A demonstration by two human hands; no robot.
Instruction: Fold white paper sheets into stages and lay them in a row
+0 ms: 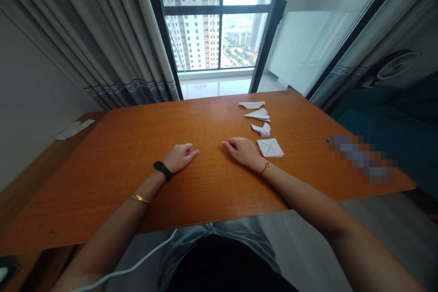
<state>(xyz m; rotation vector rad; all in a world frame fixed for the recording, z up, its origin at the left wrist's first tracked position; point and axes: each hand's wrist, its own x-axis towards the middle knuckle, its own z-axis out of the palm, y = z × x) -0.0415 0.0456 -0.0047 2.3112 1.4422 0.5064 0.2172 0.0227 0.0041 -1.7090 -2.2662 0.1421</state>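
Observation:
My left hand (180, 158) rests on the wooden table (137, 132) with its fingers curled in and nothing showing in it. To its right, my right hand (241, 149) lies loosely closed on the tabletop, also with no object visible in it. Just beside the right hand is a folded white paper square (270, 148) with creases. Behind that square, three more white folded papers form a column: a winged shape (262, 129), a pointed paper plane (258, 115) and a flat boat-like piece (252, 105).
A blurred-out item (359, 157) lies at the table's right side. Some papers (74, 129) are on the ledge at the far left. A white cable (137, 267) crosses below the front edge near my left arm. A window and curtains stand behind the table.

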